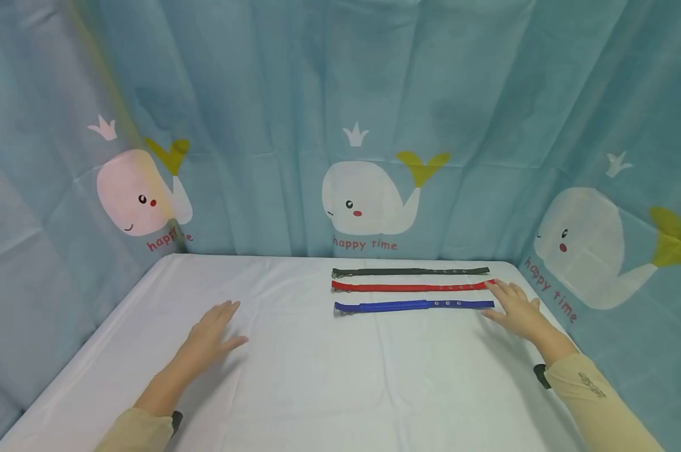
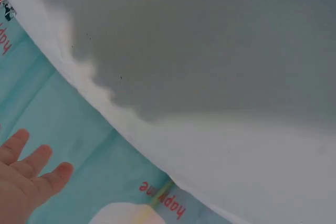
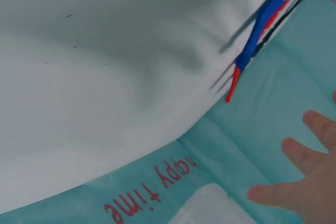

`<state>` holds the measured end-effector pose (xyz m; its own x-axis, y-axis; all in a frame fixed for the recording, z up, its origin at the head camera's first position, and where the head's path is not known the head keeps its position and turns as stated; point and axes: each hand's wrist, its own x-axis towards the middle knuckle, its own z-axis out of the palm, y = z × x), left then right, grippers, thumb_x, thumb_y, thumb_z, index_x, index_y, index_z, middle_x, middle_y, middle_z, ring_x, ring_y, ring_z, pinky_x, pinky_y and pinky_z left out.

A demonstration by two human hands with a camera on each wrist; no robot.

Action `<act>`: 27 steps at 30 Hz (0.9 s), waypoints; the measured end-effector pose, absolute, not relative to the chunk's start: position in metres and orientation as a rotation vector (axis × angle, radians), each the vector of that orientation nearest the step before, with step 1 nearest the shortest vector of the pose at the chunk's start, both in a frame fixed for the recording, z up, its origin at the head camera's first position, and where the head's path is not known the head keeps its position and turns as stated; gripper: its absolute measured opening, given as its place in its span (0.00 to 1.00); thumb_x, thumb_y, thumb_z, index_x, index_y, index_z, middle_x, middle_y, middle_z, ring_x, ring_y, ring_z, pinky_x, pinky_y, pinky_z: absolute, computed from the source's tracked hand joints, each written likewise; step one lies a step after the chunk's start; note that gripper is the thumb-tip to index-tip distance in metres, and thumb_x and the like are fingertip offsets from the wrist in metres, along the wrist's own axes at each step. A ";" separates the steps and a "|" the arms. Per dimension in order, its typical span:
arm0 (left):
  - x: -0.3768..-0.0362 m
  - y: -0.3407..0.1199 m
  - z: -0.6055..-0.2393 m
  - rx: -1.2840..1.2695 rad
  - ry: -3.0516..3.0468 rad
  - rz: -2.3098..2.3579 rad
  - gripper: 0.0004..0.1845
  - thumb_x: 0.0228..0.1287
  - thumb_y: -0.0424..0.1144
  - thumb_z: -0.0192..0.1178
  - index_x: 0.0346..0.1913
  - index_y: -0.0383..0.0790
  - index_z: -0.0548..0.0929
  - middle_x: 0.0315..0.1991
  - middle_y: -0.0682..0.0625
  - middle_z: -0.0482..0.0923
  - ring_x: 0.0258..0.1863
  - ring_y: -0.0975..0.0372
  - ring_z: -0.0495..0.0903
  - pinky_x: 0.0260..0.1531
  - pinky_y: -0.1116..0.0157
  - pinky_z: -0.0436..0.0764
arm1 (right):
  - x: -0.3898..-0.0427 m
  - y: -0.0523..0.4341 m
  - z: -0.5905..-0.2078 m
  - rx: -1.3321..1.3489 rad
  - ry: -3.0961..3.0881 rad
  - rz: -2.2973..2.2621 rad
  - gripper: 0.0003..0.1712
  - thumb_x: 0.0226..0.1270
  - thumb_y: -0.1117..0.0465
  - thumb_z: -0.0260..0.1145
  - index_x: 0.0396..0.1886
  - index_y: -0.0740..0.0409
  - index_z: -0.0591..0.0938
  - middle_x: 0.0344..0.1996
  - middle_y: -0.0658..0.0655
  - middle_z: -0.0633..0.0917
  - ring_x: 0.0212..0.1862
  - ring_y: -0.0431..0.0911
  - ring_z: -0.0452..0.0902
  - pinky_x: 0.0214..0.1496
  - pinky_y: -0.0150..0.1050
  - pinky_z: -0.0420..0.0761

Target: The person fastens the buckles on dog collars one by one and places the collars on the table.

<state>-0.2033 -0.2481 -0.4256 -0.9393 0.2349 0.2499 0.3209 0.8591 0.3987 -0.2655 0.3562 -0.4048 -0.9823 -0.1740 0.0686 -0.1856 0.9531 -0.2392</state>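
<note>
Three buckled straps lie side by side across the back right of the white table: a black strap [image 1: 396, 272] farthest back, a red strap [image 1: 396, 288] in the middle and a blue strap [image 1: 393, 306] in front. Metal buckles are at their left ends, eyelets toward the right. My right hand [image 1: 518, 311], fingers spread, hovers by the straps' right ends and overlaps the red tip in the head view. In the right wrist view the blue strap [image 3: 268, 17] partly hides the other two. My left hand [image 1: 204, 339] is held over the table's left side, fingers extended, holding nothing.
The white-covered table [image 1: 317, 376] has rounded back corners. A blue-green curtain [image 1: 261, 125] printed with whales and "happy time" hangs right behind it and along both sides.
</note>
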 end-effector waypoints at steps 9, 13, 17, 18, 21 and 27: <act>-0.221 -0.224 -0.435 -0.528 -2.878 -0.631 0.36 0.61 0.42 0.67 0.67 0.27 0.66 0.64 0.32 0.67 0.63 0.38 0.65 0.56 0.35 0.64 | -0.272 0.367 -0.416 0.299 -3.041 0.372 0.38 0.66 0.54 0.65 0.68 0.69 0.63 0.64 0.79 0.62 0.65 0.75 0.53 0.55 0.79 0.52; -0.229 -0.206 -0.437 -0.571 -2.912 -0.571 0.36 0.61 0.42 0.67 0.67 0.28 0.66 0.63 0.32 0.69 0.62 0.38 0.67 0.54 0.37 0.67 | -0.279 0.373 -0.425 0.335 -3.040 0.408 0.37 0.65 0.57 0.66 0.67 0.72 0.64 0.63 0.79 0.64 0.64 0.76 0.57 0.55 0.77 0.57; -0.239 -0.191 -0.437 -0.586 -2.946 -0.635 0.35 0.62 0.41 0.66 0.68 0.28 0.66 0.63 0.32 0.69 0.62 0.39 0.67 0.57 0.40 0.67 | -0.286 0.379 -0.434 0.383 -3.036 0.511 0.38 0.65 0.60 0.66 0.66 0.77 0.63 0.63 0.81 0.64 0.63 0.76 0.57 0.60 0.70 0.59; -0.242 -0.187 -0.437 -0.580 -2.959 -0.677 0.35 0.62 0.41 0.66 0.68 0.28 0.66 0.63 0.32 0.69 0.62 0.39 0.67 0.58 0.41 0.67 | -0.287 0.379 -0.436 0.371 -3.041 0.542 0.38 0.65 0.60 0.66 0.66 0.77 0.62 0.63 0.81 0.63 0.64 0.76 0.56 0.62 0.69 0.59; -0.251 -0.176 -0.439 -0.545 -2.988 -0.814 0.35 0.62 0.40 0.66 0.68 0.29 0.66 0.62 0.33 0.70 0.63 0.41 0.67 0.61 0.44 0.66 | -0.290 0.378 -0.438 0.304 -3.063 0.584 0.38 0.64 0.62 0.66 0.67 0.77 0.62 0.64 0.81 0.62 0.65 0.75 0.56 0.64 0.66 0.59; -0.268 -0.154 -0.444 -0.459 -3.041 -0.935 0.35 0.62 0.40 0.66 0.68 0.32 0.67 0.57 0.37 0.76 0.59 0.45 0.72 0.59 0.48 0.69 | -0.292 0.373 -0.437 0.237 -3.088 0.633 0.38 0.63 0.64 0.66 0.67 0.77 0.61 0.64 0.82 0.61 0.65 0.75 0.55 0.64 0.67 0.58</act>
